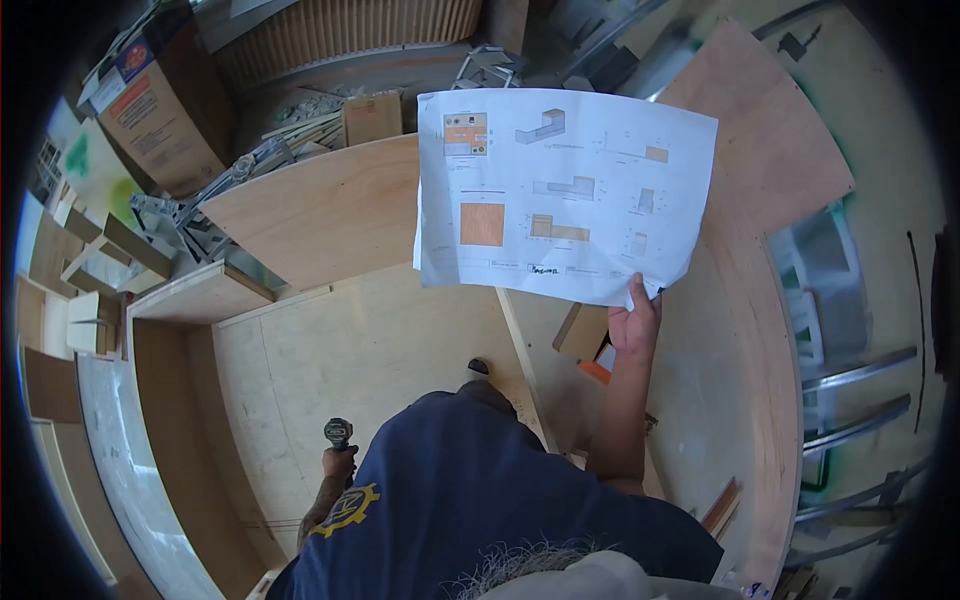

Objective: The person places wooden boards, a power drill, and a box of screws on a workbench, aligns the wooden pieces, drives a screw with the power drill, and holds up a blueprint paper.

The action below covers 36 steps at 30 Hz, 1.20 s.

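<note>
My right hand (634,322) pinches the lower right edge of a large printed drawing sheet (600,250), with its thumb on the front. Printed on the paper are plans, elevations and 3D sketches of box-like furniture, plus two orange-brown panels. The sheet's left edge shows further pages behind it. Down at my left side, my left hand (340,462) is wrapped round a cordless drill (338,432), seen end-on. Its lower part is hidden by my hand. Below the sheet, pale plywood panels (330,350) surround my shoe (479,367).
A long plywood panel (320,205) stands behind the sheet, with a curved wooden strip (765,350) at the right. Cardboard boxes (160,125) and metal stands (190,215) are at the upper left. Metal tubes (860,370) lie at the right.
</note>
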Each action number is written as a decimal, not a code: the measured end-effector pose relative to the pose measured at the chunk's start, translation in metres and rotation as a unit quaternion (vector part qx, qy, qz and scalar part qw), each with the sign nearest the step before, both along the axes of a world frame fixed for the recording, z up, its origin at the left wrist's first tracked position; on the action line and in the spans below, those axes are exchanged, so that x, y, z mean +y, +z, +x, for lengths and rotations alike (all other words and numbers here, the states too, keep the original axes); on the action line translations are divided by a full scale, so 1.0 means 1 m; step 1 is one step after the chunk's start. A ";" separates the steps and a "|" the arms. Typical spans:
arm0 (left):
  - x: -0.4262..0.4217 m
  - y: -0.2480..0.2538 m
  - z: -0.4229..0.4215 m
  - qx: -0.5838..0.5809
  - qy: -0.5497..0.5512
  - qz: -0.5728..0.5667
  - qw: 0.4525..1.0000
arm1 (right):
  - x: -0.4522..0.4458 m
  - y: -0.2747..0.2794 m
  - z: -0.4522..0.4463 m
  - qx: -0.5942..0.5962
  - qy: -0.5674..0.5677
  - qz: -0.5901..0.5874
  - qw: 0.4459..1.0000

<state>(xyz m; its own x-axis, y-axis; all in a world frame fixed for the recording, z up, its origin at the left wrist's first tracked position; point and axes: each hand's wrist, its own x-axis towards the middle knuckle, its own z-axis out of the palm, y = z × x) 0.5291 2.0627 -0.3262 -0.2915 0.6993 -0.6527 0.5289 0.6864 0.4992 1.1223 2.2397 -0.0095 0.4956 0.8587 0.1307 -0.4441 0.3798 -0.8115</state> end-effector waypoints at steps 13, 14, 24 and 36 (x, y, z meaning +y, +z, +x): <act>-0.078 -0.074 0.043 0.048 -0.029 0.030 0.998 | -0.001 0.006 0.004 0.010 0.027 -0.007 1.000; -0.083 -0.072 0.046 0.049 -0.015 0.035 0.998 | -0.001 0.008 0.004 0.009 0.027 -0.009 1.000; -0.078 -0.003 0.047 0.063 -0.026 -0.023 0.997 | -0.004 0.007 0.003 0.009 0.034 -0.018 0.999; -0.073 0.005 0.062 0.071 -0.035 -0.037 0.996 | -0.006 0.009 0.006 0.007 0.061 -0.009 0.998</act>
